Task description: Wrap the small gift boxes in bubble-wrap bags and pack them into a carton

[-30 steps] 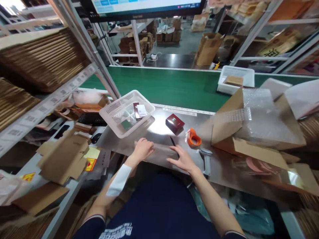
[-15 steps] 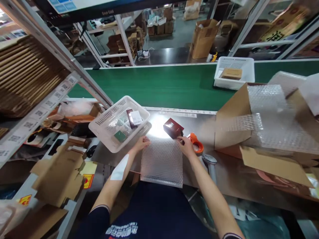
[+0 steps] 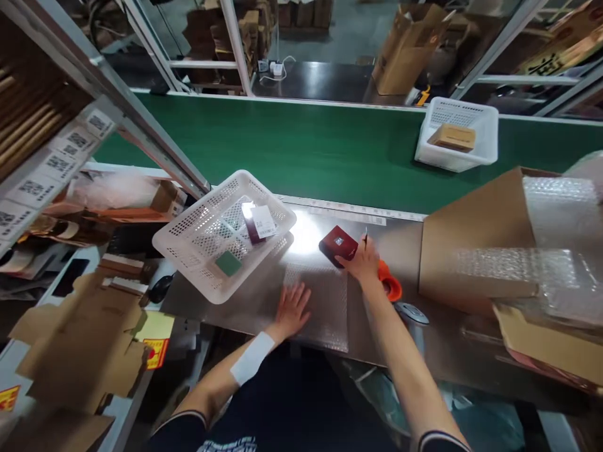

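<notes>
The glossy dark-red box [image 3: 337, 241] is judged light, stiff and somewhat slippery, best gripped by opposite sides. It is placed at ten o'clock from the right hand [image 3: 365, 260], in which a slim pen-like tool [image 3: 366, 236] is held, and at one o'clock from the left hand [image 3: 292, 310], laid flat, fingers spread, on bubble wrap [image 3: 328, 314].

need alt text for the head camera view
A person's right hand, holding a thin pen-like tool, touches a dark red box on a metal table, while the left hand lies spread on bubble wrap. A white basket sits left; a green conveyor belt runs beyond.
</notes>
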A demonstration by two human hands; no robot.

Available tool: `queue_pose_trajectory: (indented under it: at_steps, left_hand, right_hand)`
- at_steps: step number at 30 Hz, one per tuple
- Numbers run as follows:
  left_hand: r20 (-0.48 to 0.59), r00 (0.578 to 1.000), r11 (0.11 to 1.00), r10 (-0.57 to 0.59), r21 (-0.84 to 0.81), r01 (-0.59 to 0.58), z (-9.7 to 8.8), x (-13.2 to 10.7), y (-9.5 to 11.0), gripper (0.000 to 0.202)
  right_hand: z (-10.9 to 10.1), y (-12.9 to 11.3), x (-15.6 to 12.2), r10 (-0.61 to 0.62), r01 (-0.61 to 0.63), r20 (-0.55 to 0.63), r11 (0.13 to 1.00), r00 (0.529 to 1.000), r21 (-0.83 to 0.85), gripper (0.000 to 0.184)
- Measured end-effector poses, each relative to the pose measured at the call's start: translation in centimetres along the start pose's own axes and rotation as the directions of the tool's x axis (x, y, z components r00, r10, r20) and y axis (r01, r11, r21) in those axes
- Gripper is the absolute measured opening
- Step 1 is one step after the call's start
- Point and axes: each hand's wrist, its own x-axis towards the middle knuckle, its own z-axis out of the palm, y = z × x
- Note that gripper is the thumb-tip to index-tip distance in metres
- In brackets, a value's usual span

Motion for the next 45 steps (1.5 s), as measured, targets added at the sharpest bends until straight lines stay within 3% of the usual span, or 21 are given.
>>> queue_pose_trajectory:
  at_steps: [2, 5, 7, 9, 11, 13, 17, 19, 21, 26, 41, 45]
  left_hand:
    - [0.111, 0.989, 0.992, 0.1, 0.066, -0.108, 1.7, -2.4, 0.5, 0.067]
    - [0.169, 0.976, 0.988, 0.136, 0.048, -0.146, 3.4, -4.0, 0.3, 0.074]
    - [0.165, 0.977, 0.989, 0.137, 0.024, -0.143, 3.9, -4.0, -0.1, 0.075]
    - [0.171, 0.975, 0.989, 0.141, 0.009, -0.145, 4.1, -3.8, -0.4, 0.077]
    - [0.181, 0.973, 0.989, 0.145, 0.0, -0.148, 4.2, -3.5, -0.5, 0.078]
    - [0.182, 0.972, 0.989, 0.146, -0.001, -0.148, 4.2, -3.4, -0.4, 0.08]
    - [0.164, 0.975, 0.988, 0.151, -0.004, -0.153, 3.9, -3.2, 0.0, 0.081]
    - [0.14, 0.978, 0.988, 0.152, -0.011, -0.152, 3.8, -3.1, 0.1, 0.079]
    - [0.108, 0.983, 0.989, 0.145, -0.025, -0.144, 3.8, -3.1, 0.3, 0.077]
    - [0.081, 0.988, 0.989, 0.133, -0.075, -0.127, 3.9, -3.0, 0.6, 0.074]
    - [0.119, 0.987, 0.978, 0.113, -0.188, -0.089, 4.4, -2.9, 0.8, 0.075]
    - [0.144, 0.985, 0.984, 0.092, -0.164, -0.068, 3.8, -2.8, 1.3, 0.074]
  right_hand:
    - [-0.7, -1.3, 3.1, -0.016, 0.027, 0.143, 0.997, 0.99, -0.075, 0.111]
    - [-1.1, -2.6, 6.0, 0.015, 0.027, 0.326, 0.992, 0.945, -0.124, 0.1]
    - [-1.6, -2.7, 6.8, 0.028, 0.023, 0.349, 0.99, 0.937, -0.14, 0.088]
    - [-2.3, -2.5, 6.7, -0.018, 0.062, 0.293, 0.988, 0.956, -0.143, 0.084]
    - [-3.1, -2.5, 5.4, -0.128, 0.162, 0.224, 0.977, 0.966, -0.142, 0.086]
    - [-3.8, -3.3, 3.2, -0.271, 0.305, 0.211, 0.941, 0.939, -0.147, 0.088]
    - [-3.2, -7.4, -2.1, -0.477, 0.562, 0.375, 0.812, 0.795, -0.159, 0.087]
    - [-2.1, -9.8, -3.9, -0.496, 0.62, 0.457, 0.767, 0.738, -0.168, 0.083]
    - [-0.9, -11.5, -4.7, -0.483, 0.64, 0.509, 0.745, 0.713, -0.189, 0.081]
    - [0.6, -12.6, -4.8, -0.435, 0.631, 0.554, 0.742, 0.71, -0.226, 0.087]
    - [0.6, -12.3, -5.5, -0.433, 0.639, 0.559, 0.73, 0.707, -0.244, 0.077]
    - [0.6, -12.6, -5.9, -0.432, 0.627, 0.551, 0.744, 0.714, -0.23, 0.086]
